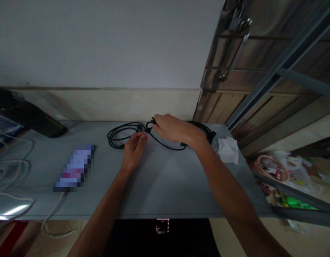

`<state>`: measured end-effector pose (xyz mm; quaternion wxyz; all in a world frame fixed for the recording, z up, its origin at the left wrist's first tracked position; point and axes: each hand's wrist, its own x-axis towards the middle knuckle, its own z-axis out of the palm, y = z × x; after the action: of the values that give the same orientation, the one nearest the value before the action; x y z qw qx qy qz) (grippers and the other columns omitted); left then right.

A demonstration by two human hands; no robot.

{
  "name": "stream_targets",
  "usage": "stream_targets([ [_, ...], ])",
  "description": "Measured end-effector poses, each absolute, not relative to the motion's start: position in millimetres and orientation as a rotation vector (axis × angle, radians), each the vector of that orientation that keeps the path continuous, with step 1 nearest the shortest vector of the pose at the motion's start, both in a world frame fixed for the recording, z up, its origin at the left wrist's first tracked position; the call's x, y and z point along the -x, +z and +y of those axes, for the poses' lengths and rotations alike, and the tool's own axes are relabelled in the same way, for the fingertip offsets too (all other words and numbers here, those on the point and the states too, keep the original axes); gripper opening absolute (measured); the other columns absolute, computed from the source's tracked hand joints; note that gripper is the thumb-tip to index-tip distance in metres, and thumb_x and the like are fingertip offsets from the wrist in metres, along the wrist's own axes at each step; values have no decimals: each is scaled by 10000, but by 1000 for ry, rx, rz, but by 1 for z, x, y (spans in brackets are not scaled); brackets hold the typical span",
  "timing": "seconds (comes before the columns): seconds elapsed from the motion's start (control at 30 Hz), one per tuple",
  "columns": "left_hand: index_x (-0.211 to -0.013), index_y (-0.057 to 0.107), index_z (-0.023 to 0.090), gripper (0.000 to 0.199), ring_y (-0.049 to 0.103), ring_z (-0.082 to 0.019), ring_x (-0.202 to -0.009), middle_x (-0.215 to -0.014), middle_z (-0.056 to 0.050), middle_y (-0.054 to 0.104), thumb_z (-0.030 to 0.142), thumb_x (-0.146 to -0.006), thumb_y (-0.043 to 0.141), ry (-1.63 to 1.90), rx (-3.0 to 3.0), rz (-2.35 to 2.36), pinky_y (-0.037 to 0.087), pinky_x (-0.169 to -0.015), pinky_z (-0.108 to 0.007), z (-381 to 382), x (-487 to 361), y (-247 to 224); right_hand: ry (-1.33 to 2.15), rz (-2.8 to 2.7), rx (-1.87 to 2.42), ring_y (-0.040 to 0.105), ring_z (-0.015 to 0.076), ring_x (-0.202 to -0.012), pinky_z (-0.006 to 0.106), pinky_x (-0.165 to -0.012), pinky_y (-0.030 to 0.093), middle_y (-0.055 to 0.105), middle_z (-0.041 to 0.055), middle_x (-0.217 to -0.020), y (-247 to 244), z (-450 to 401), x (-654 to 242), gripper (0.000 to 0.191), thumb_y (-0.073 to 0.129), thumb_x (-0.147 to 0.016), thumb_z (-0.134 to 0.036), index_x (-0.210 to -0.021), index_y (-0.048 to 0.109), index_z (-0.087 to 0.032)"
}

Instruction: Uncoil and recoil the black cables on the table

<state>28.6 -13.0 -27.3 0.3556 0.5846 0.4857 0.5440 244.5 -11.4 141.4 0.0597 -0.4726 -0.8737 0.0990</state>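
A black cable (170, 148) lies in loops on the grey table. Its coil at the left (115, 129) is beside my left hand (134, 148), whose fingers are pinched together just below a small black connector (148, 130). What those fingertips hold is too small to make out. My right hand (175, 129) is closed over the cable from above, with a dark end of it showing at the fingertips. Partly hidden behind my right wrist, more black cable loops (204, 126) lie on the table.
A crumpled white tissue (228, 150) lies near the right edge of the grey table (167, 192). At the left are a phone (75, 167) with a white cord (56, 210) and a dark object (31, 112). A wall, metal-framed shelving and a basket (273, 167) surround it.
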Motion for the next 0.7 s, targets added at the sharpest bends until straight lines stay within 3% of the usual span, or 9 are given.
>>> stream_targets([
  [0.13, -1100, 803, 202, 475, 786, -268, -946, -973, -93, 806, 662, -983, 794, 1342, -1371, 1087, 683, -892, -435, -18, -34, -20, 110, -2516, 1446, 734, 297, -1134, 349, -909, 517, 772, 199, -1239, 157, -20, -254, 350, 357, -1217, -292, -1346, 637, -125],
  [0.3, -1105, 836, 201, 620, 807, -266, -892, -948, -105, 827, 796, -986, 706, 1188, -1192, 820, 682, -899, -461, -23, -33, -7, -59, -2411, 1385, 747, 331, -1145, 358, -892, 518, 769, 189, -1231, 163, -28, -237, 415, 329, -1247, -345, -1531, 519, -108],
  [0.43, -1145, 805, 252, 747, 816, -310, -1079, -1105, -122, 845, 927, -989, 526, 1331, -1124, 823, 681, -950, -496, -21, -22, 5, -75, -2540, 1167, 780, 303, -1104, 343, -855, 545, 797, 160, -1190, 139, -24, -212, 389, 332, -1247, -316, -1489, 550, -103],
  [0.5, -1143, 794, 269, 707, 795, -317, -1194, -1183, -120, 844, 896, -1027, 489, 1431, -1121, 871, 679, -966, -486, -17, -14, 9, -24, -2619, 1068, 789, 302, -1127, 360, -861, 574, 805, 172, -1218, 122, -22, -199, 364, 339, -1226, -229, -1466, 572, -86],
  [0.57, -1167, 797, 270, 586, 779, -310, -1250, -1207, -109, 843, 798, -1054, 570, 1482, -1112, 903, 680, -945, -443, -14, -6, 11, 13, -2671, 1031, 800, 312, -1133, 396, -869, 607, 803, 196, -1274, 107, -21, -188, 380, 326, -1210, -177, -1484, 565, -67],
  [0.7, -1272, 804, 255, 367, 787, -272, -1199, -1154, -92, 849, 540, -1070, 694, 1513, -978, 857, 660, -817, -336, -11, 6, 14, 51, -2750, 1012, 813, 333, -1127, 452, -900, 650, 787, 214, -1335, 85, -19, -175, 426, 322, -1246, -295, -1544, 535, -77],
])
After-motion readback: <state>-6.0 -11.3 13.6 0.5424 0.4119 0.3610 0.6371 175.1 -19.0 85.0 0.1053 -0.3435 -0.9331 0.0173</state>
